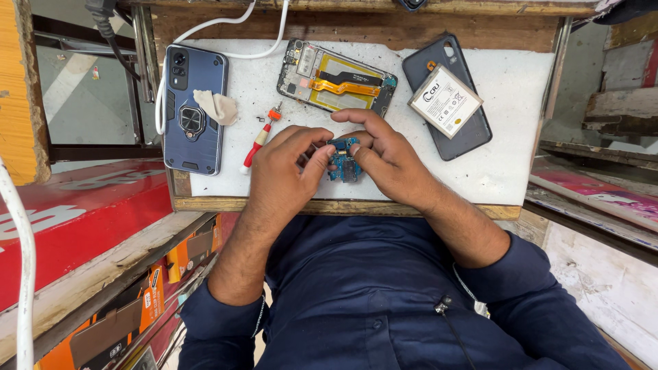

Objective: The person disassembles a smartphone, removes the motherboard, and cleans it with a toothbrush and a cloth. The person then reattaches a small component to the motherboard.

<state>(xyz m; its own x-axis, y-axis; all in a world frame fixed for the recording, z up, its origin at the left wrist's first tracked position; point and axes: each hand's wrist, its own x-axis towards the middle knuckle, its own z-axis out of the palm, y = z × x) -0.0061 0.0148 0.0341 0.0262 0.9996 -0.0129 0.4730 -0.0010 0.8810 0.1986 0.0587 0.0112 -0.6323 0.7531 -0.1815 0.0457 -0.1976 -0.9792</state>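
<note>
Both my hands meet over a small blue circuit board point(343, 164) held just above the white work mat point(521, 164). My left hand point(284, 171) pinches the board's left side with thumb and fingers. From the right, my right hand point(384, 154) grips its top and right edge. An opened phone point(336, 79) with its yellow inner plate and orange flex cable lies just beyond my fingers. A red and white screwdriver point(259, 140) lies to the left of my left hand.
A blue phone in a ring case point(195, 109) lies at the mat's left with a crumpled wipe point(218, 106) beside it. A dark back cover point(449, 96) with a white battery point(445, 101) on it lies at right. A white cable point(226, 27) runs along the back.
</note>
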